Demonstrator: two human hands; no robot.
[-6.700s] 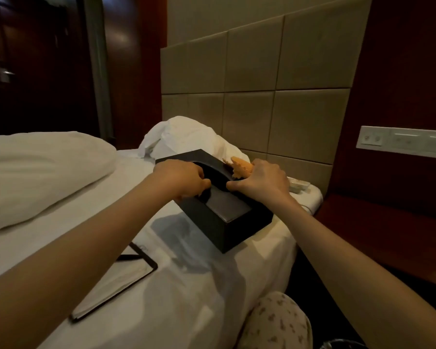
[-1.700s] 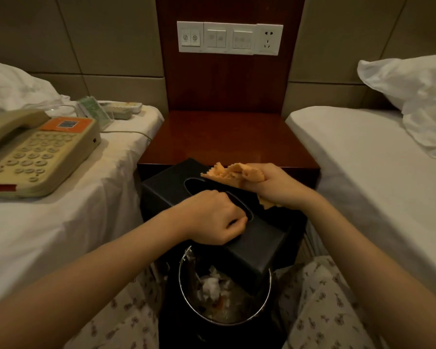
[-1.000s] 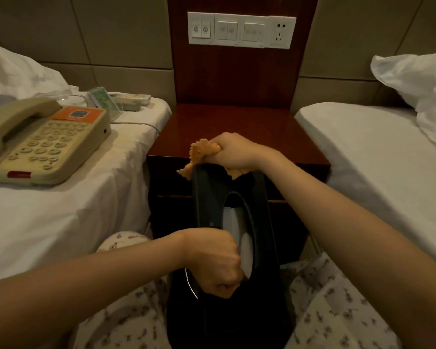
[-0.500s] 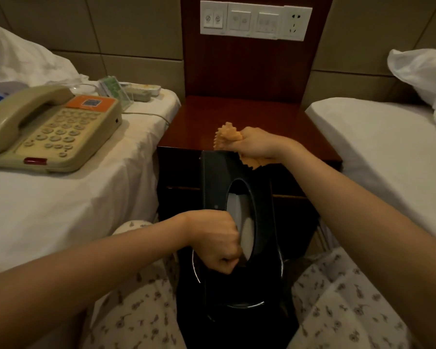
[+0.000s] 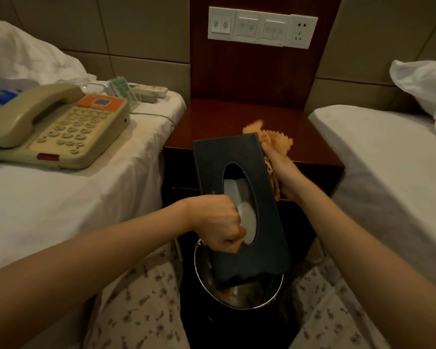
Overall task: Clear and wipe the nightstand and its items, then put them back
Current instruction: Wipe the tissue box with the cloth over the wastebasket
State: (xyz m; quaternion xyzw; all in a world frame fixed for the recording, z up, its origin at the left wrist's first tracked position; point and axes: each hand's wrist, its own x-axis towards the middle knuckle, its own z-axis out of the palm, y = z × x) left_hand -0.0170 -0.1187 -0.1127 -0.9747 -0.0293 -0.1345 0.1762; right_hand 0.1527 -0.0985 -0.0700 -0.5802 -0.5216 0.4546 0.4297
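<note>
A black tissue box (image 5: 252, 253) stands on end, tilted, above a metal-rimmed waste bin (image 5: 239, 302) in front of the dark red wooden nightstand (image 5: 227, 122). My left hand (image 5: 217, 222) grips the box at its oval opening, fingers curled into the slot where white tissue shows. My right hand (image 5: 282, 172) holds an orange cloth (image 5: 275, 142) against the box's upper right side. The nightstand top is bare. A beige telephone (image 5: 56, 127) lies on the left bed.
White beds (image 5: 61, 197) flank the nightstand on both sides. Small items, among them a green card holder (image 5: 122, 93) and a little tray (image 5: 151, 93), lie behind the phone. A switch panel (image 5: 262, 27) is on the wall. My patterned trouser legs frame the bin.
The tissue box went from lying on the bed to upright over the bin. In the last second my right hand with the cloth slid from the box's top end down its right side.
</note>
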